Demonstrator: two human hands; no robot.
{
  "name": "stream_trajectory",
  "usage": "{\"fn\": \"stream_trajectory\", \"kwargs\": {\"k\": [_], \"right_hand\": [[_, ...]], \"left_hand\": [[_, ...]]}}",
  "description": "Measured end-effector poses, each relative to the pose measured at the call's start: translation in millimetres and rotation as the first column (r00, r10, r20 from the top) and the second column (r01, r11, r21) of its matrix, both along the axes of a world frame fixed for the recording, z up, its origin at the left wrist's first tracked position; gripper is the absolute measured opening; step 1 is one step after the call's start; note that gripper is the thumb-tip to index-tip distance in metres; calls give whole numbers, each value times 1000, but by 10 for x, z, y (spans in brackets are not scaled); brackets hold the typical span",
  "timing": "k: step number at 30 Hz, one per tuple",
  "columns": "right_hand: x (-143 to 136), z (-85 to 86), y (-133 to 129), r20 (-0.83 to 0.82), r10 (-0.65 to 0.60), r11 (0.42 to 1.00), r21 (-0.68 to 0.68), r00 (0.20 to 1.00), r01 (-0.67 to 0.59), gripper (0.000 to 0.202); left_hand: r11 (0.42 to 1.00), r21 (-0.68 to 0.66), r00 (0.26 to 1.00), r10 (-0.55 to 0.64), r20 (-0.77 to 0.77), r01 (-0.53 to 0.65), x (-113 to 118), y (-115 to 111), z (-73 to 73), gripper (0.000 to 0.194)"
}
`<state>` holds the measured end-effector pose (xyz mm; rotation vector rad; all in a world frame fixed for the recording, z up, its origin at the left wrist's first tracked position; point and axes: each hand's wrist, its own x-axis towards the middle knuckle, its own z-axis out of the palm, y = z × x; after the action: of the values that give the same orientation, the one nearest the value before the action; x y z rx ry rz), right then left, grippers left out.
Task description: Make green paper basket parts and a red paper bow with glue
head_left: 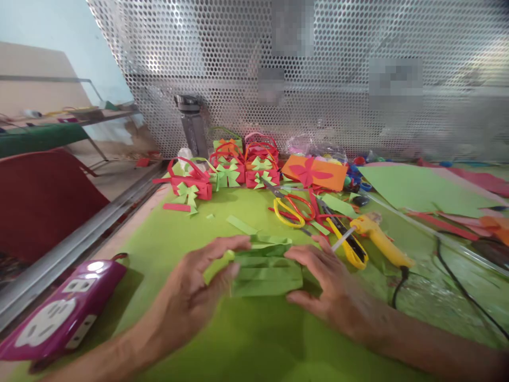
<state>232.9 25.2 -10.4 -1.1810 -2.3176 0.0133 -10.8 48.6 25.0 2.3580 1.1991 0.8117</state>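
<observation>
A folded green paper piece (267, 276) with creases across its front stands on the green table surface (159, 228), between both hands. My left hand (199, 281) is at its left side, thumb and fingers curved round the left edge, gripping it. On the opposite side, my right hand (324, 281) has its fingertips at the top right edge and its thumb near the lower right corner, holding that side. Slight blur covers the hands. Beyond the piece lies a light green paper strip (240, 224).
Red paper baskets (199, 187) with green bows stand at the back beside an orange one (336, 176). Scissors (288, 212), a yellow-handled cutter (350, 246) and a yellow glue gun (382, 241) lie right. A purple power strip (67, 307) is left; a bottle (193, 127) stands behind.
</observation>
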Motion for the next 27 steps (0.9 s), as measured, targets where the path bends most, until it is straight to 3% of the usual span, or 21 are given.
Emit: {"fn": "stream_trajectory", "kwargs": {"k": [2, 4, 6, 8, 9, 15, 20, 23, 27], "right_hand": [[-2, -14, 4, -2, -6, 1000, 11, 1000, 6, 49], [-8, -23, 6, -6, -14, 1000, 22, 1000, 15, 48], [-18, -22, 4, -8, -18, 999, 33, 1000, 18, 47], [-31, -7, -2, -3, -5, 999, 37, 1000, 5, 46], [-38, 4, -7, -3, 5, 999, 34, 1000, -5, 45], [-73, 13, -27, -26, 32, 999, 25, 999, -31, 41], [-78, -8, -9, -26, 54, 998, -42, 998, -55, 45], [-51, 39, -11, -28, 67, 998, -13, 997, -67, 48], [33, 174, -42, -181, 35, 996, 85, 983, -20, 27]], "left_hand": [[996, -4, 986, 92, 137, -93, -9, -14, 85, 23], [992, 74, 982, 87, 167, -100, 19, -51, 98, 18], [976, 216, 997, -52, 63, 38, 71, -97, 34, 14], [893, 385, 973, -215, -85, 231, 126, -127, -79, 30], [871, 415, 963, -213, -168, 265, 150, -131, -141, 35], [845, 469, 930, -82, -358, 255, 205, -64, -392, 34], [820, 494, 903, -62, -426, 289, 177, -47, -430, 39], [820, 495, 909, -70, -412, 287, 150, -33, -450, 37], [817, 522, 929, -43, -368, 244, 125, -4, -481, 37]]}}
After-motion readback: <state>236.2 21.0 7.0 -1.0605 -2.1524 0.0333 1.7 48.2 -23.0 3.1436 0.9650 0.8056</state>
